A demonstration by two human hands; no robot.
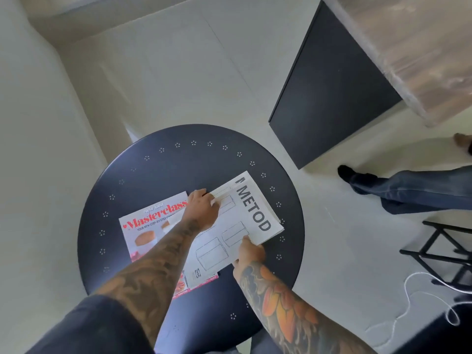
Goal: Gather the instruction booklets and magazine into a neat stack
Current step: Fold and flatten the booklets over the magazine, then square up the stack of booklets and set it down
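A white instruction booklet (252, 208) printed "METOD" with cabinet drawings lies on a round black table (163, 172). At least one more white booklet sits under it, its edges showing on the right. Their left part overlaps a red and white "Masterclass" magazine (145, 231). My left hand (203, 208) grips the booklets' far left edge, fingers curled over it. My right hand (249, 252) pinches the near right edge, thumb on top. My forearms hide part of the magazine.
Another person's legs in jeans (408, 186) stand on the pale floor at right. A dark cabinet panel (332, 85) rises behind the table. A black metal frame (444, 251) and a white cable (421, 297) lie at the lower right.
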